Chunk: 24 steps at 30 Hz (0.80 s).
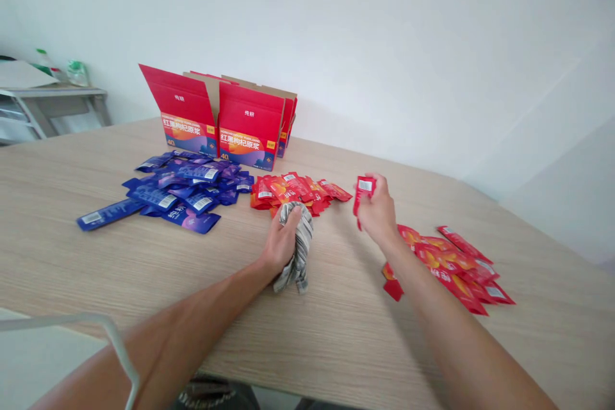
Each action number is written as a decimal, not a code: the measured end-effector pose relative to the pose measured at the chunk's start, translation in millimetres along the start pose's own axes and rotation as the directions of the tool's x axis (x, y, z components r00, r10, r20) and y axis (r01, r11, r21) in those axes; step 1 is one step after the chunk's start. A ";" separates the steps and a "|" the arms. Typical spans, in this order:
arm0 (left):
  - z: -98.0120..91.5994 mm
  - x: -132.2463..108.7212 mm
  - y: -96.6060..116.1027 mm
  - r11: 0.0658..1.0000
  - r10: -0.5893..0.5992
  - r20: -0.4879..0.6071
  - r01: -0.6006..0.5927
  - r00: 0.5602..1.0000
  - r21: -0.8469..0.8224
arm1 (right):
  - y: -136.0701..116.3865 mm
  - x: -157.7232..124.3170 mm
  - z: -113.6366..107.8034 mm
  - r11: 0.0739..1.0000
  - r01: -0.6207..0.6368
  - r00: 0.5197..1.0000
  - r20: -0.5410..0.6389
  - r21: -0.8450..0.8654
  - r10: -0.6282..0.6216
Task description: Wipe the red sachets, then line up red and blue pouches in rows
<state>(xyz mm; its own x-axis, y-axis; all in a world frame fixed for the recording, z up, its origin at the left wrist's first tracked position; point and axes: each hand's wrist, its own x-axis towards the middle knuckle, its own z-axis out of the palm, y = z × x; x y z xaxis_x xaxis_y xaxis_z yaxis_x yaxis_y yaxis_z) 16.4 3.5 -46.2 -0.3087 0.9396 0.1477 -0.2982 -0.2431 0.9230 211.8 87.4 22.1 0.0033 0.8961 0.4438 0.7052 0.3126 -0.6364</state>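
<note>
My left hand is closed around a bunched grey-and-white striped cloth, just in front of the middle pile of red sachets. My right hand is raised above the table, its fingers shut on a red sachet whose white barcode label shows. Below my right forearm lies a second pile of red sachets, partly hidden by the arm. A heap of blue sachets lies to the left of the middle pile.
Several red cartons with raised lids stand at the back of the wooden table. A side desk with bottles is at the far left. A white curved bar crosses the lower left, near my left forearm.
</note>
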 end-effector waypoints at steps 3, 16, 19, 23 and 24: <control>-2.8 -4.6 0.0 0.982 0.167 -0.046 -0.162 0.985 0.097 | -45.8 -40.6 47.1 0.938 0.026 1.000 -0.011 0.344 -0.024; -0.2 -24.8 12.3 0.896 0.356 0.044 -0.354 0.933 0.266 | -78.3 -87.7 81.2 0.694 -0.056 0.963 0.223 0.718 -0.152; -7.3 -22.0 16.9 0.893 0.354 0.030 -0.347 0.935 0.286 | -85.2 -102.0 83.8 0.662 -0.134 0.953 0.279 0.737 -0.118; -18.3 -10.8 24.8 0.884 0.380 -0.010 -0.360 0.925 0.299 | -94.9 -125.6 87.0 0.656 -0.193 0.920 0.367 0.730 -0.137; -19.5 -8.9 26.1 0.883 0.387 -0.016 -0.365 0.922 0.295 | -96.7 -130.1 87.7 0.659 -0.188 0.922 0.362 0.728 -0.137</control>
<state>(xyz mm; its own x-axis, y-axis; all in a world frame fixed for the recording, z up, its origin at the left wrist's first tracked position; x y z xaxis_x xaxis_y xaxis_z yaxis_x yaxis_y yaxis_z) -6.2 -15.9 -30.3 -0.4148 0.7685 0.4873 0.1154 -0.4867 0.8659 81.0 -31.8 -29.4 -0.3501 0.8977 0.2675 -0.0515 0.2667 -0.9624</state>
